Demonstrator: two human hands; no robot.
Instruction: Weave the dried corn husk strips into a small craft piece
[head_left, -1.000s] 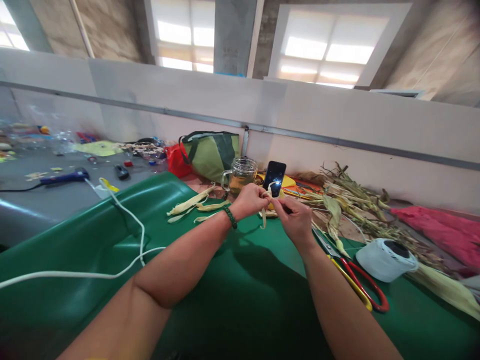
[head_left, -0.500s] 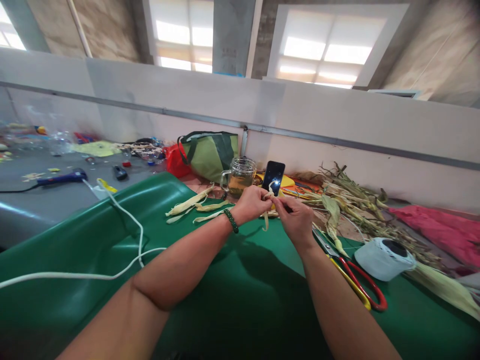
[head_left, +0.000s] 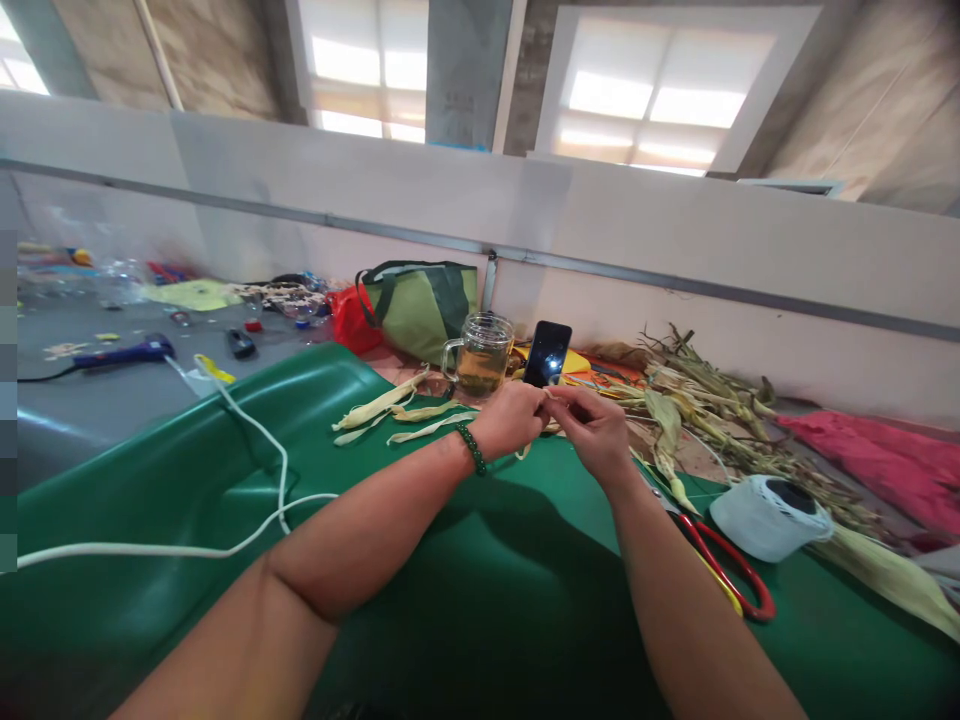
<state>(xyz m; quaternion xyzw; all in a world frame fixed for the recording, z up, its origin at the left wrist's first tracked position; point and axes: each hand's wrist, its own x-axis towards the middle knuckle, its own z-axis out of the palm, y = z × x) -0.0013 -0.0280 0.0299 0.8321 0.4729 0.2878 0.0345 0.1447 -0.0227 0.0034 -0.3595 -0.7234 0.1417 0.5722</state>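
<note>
My left hand [head_left: 512,418] and my right hand [head_left: 598,424] meet above the green mat [head_left: 450,620], fingers pinched on a pale strip of corn husk [head_left: 523,452]. Most of the strip is covered by my fingers; a short end hangs beneath my left hand. Several dry corn husks [head_left: 382,402] lie on the mat left of my hands. Just behind them a smartphone [head_left: 550,350] leans upright, beside a glass mug [head_left: 484,358] of amber liquid. Scissors [head_left: 724,565] with red and yellow handles lie partly behind my right forearm.
A spool of white cord [head_left: 766,520] stands at the right, near a heap of dried stalks [head_left: 720,420] and pink cloth [head_left: 877,460]. A green bag [head_left: 424,310] sits against the wall. White cable [head_left: 150,550] crosses the mat; a blue glue gun [head_left: 124,353] lies at left.
My left hand has turned and dropped slightly, and my right hand has closed in on it. Less of the husk strip shows now, with its upper end hidden.
</note>
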